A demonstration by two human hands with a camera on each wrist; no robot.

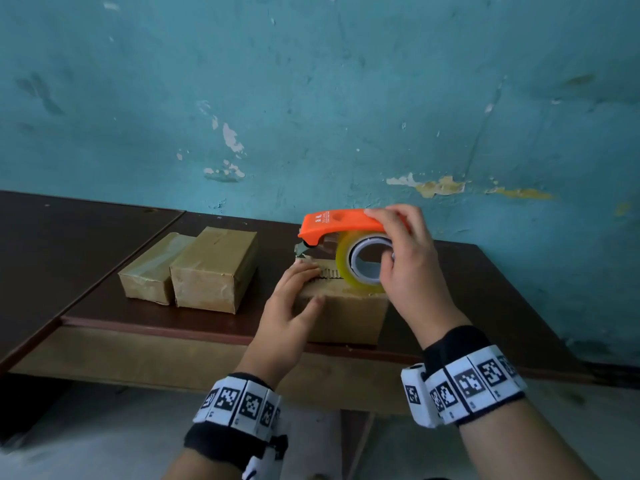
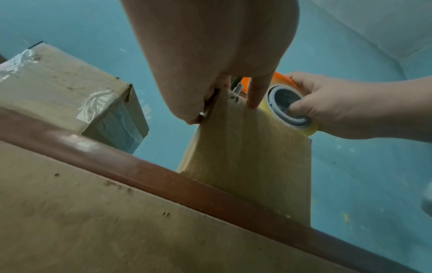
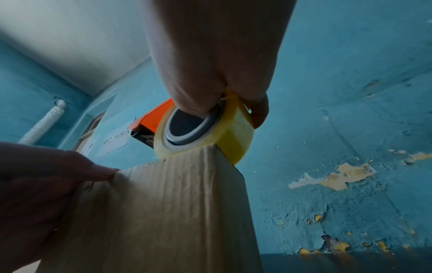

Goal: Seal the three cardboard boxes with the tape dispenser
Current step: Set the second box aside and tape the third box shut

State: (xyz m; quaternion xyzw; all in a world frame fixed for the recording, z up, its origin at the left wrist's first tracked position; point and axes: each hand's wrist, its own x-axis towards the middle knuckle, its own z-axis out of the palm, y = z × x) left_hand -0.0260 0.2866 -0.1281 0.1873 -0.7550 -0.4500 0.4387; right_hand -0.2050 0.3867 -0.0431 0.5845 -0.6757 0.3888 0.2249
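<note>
Left hand (image 1: 287,317) grips box (image 1: 346,320) at table's (image 1: 502,299) front edge.
My right hand (image 1: 408,271) holds tape dispenser (image 1: 332,225) on box top.

A shabby workroom, going by the peeling teal wall (image 1: 311,98), dark wooden table (image 1: 485,289) and paper notice (image 3: 115,145).

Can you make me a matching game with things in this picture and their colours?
Things:
1. tape dispenser
2. tape roll
3. wall
4. cardboard box under the hands

Colours:
a. light brown
b. yellow
c. orange
d. blue-green

Pairs: 1-c, 2-b, 3-d, 4-a.
</note>
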